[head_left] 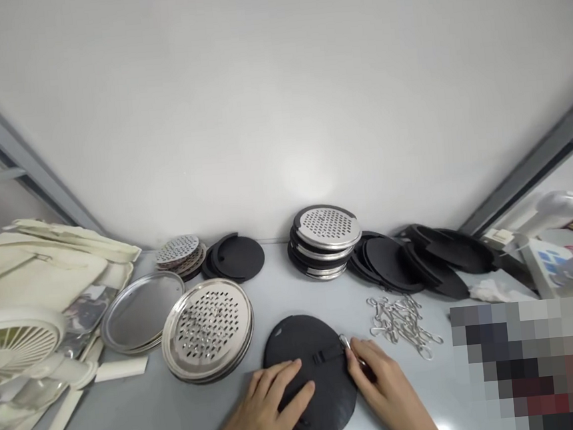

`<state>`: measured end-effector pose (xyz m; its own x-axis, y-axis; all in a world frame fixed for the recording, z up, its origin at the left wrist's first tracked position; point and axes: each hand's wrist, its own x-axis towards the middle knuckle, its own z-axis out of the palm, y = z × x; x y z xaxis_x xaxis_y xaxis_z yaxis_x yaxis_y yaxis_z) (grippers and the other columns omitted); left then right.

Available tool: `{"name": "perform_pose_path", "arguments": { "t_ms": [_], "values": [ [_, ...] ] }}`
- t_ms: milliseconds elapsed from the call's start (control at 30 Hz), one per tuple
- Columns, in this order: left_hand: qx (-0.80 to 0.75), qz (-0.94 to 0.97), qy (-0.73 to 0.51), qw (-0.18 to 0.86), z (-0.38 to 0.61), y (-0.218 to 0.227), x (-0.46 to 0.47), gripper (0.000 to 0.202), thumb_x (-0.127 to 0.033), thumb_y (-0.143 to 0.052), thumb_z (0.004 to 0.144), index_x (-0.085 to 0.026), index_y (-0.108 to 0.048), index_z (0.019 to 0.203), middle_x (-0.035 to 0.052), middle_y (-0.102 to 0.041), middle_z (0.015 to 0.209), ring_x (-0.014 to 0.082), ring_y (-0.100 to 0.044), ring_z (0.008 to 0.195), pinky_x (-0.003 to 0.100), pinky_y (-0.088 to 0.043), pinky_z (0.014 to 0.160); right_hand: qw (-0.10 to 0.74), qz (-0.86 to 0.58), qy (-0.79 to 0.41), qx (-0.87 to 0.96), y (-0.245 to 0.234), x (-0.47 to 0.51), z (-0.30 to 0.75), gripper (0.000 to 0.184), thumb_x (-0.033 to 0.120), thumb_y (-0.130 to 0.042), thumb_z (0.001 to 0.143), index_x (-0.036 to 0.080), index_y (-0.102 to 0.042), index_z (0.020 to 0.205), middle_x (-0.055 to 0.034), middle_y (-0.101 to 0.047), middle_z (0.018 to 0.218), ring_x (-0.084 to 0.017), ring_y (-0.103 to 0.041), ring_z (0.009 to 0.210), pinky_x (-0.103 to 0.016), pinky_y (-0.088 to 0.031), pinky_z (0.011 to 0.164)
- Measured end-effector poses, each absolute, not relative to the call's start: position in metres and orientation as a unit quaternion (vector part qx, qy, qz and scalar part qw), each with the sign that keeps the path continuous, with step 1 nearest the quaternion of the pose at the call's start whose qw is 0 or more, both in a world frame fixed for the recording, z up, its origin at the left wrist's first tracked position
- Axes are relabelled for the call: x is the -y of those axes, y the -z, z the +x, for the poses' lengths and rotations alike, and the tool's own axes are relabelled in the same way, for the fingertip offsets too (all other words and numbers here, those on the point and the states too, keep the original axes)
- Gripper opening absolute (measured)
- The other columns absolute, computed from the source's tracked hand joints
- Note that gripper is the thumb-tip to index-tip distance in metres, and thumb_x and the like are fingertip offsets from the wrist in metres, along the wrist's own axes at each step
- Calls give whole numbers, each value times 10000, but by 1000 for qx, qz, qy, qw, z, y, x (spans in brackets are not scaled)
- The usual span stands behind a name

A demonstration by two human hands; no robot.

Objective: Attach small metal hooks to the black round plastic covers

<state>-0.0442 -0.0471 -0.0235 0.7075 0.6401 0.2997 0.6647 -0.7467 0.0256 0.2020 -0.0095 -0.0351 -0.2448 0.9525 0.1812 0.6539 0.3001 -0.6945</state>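
A round black plastic disc [327, 395] lies flat on the grey table, with a small raised slot near its middle. My left hand [270, 407] rests on its left part, fingers spread over the surface. At the disc's right edge, my right hand [381, 374] pinches a small bent metal wire hook [344, 341], its tip showing above the fingers. A loose pile of similar wire hooks [401, 322] lies to the right of the disc. Left of the disc sits a round metal grater plate [209, 329] with a rim, stacked on others.
Rimmed metal discs [142, 312] lie at left, near a small fan [14, 346]. Perforated plates [176, 249] and black discs [240, 257] stand along the wall. A tall stack of grater discs [326, 238] is at back centre, with black parts [391, 263] to its right.
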Motion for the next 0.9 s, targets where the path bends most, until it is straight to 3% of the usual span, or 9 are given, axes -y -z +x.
{"name": "perform_pose_path", "arguments": {
  "t_ms": [100,300,567,900],
  "values": [
    [364,-919,149,26,-40,16,53,548,-263,-594,813,-143,-464,1331,165,-480,1347,307,-466,1199,425,-482,918,287,-545,-250,747,32,12,202,312,328,-333,991,233,-363,695,-11,-506,664,-205,-523,652,-298,-392,599],
    [375,-917,136,-8,-43,19,58,626,-231,-581,841,-193,-354,1424,116,-355,1461,297,-379,1285,432,-440,998,288,-552,-216,752,28,15,200,308,304,-336,988,231,-317,689,5,-468,655,-189,-501,636,-290,-371,593],
    [384,-909,159,-30,-46,18,62,567,-278,-570,884,-223,-371,1412,99,-374,1444,289,-372,1283,459,-419,1019,279,-539,-160,778,29,17,201,271,260,-322,984,220,-426,738,-20,-540,695,-194,-531,666,-294,-392,622],
    [378,-909,176,-27,-47,22,63,526,-284,-528,911,-220,-367,1407,111,-365,1437,289,-357,1292,483,-409,1021,276,-540,-149,781,29,17,199,277,252,-290,997,225,-417,752,-28,-559,716,-214,-559,719,-305,-399,661]
  ]
}}
